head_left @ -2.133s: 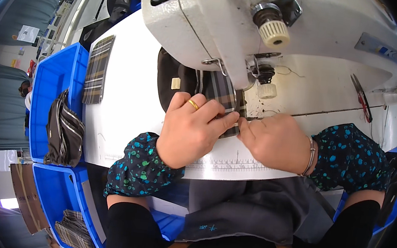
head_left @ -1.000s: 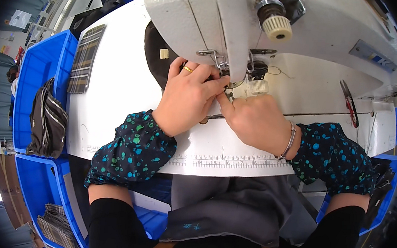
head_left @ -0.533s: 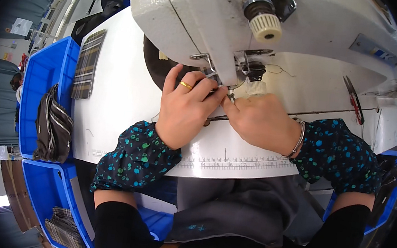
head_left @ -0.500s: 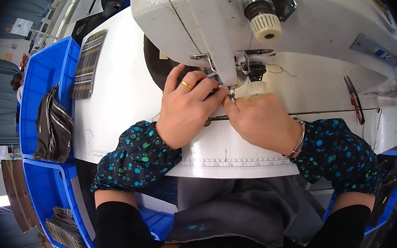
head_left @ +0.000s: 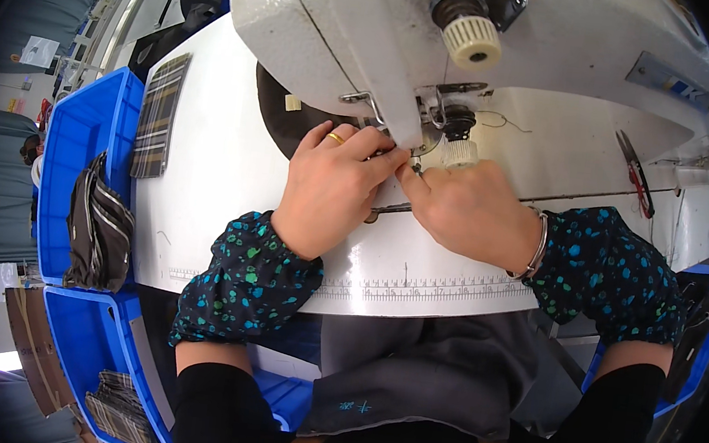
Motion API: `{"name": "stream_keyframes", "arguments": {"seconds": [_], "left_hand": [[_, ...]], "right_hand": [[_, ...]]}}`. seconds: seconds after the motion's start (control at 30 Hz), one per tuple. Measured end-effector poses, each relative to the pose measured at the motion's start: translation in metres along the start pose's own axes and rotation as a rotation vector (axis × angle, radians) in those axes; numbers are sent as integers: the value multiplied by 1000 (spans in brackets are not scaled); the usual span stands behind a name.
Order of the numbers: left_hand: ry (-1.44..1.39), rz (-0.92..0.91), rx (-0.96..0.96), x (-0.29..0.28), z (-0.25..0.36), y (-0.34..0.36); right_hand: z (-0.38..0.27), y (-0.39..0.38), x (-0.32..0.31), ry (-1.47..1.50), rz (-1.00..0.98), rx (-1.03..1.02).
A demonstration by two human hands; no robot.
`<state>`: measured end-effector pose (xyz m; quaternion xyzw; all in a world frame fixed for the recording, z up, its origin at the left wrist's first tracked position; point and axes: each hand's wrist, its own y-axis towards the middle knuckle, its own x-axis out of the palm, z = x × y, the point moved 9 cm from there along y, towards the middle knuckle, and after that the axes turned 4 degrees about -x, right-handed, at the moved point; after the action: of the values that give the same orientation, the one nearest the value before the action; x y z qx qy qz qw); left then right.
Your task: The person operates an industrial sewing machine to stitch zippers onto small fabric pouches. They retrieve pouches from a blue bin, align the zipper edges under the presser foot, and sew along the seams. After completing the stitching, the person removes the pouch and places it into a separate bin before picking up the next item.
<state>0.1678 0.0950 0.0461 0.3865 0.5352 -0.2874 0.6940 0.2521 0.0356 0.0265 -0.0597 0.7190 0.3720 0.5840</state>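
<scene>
A white sewing machine spans the top of the view, its needle area low over the white table. Under its head lies a dark brown cloth piece with a rounded edge and a small cream tag. On the cloth's near edge, just left of the needle area, my left hand has its fingers bent and closed on the fabric; a gold ring is on one finger. My right hand is closed in a pinch just right of it, thumb and fingertips almost meeting the left ones. What the right fingertips hold is hidden.
Scissors with red handles lie on the table at the right. Folded plaid cloth rests at the table's left edge. Blue bins beside it hold dark pieces and plaid pieces. A printed ruler runs along the front edge.
My left fingers have drawn in slightly, the index finger less stretched, so more of the dark cloth and its cream tag shows. My right hand stays almost in place.
</scene>
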Motion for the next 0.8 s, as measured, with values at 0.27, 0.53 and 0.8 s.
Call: {"name": "stream_keyframes", "arguments": {"seconds": [0.27, 0.53, 0.8], "left_hand": [[89, 88, -46, -3, 10, 8], [188, 61, -137, 5, 20, 10], [96, 29, -132, -12, 14, 2]], "right_hand": [[10, 3, -2, 2, 19, 55], [21, 2, -2, 90, 30, 102], [16, 1, -9, 7, 26, 33]]}}
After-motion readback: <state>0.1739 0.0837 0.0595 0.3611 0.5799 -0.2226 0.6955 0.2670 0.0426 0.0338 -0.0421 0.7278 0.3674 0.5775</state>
